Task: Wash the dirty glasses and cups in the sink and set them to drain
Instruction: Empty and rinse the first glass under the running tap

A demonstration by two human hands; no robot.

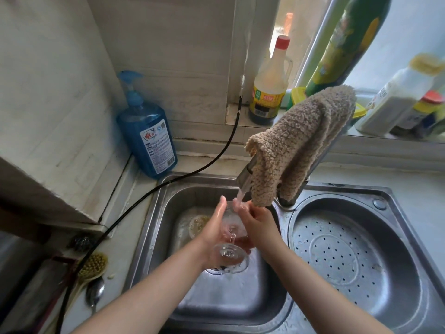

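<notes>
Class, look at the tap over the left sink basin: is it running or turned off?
Running. A stream of water falls from the tap spout onto the wine glass held between the left hand and right hand.

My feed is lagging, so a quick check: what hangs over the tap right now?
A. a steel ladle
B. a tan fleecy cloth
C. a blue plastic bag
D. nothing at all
B: a tan fleecy cloth is draped over the tap, above the stemmed glass that the left hand and right hand hold under the running water.
</notes>
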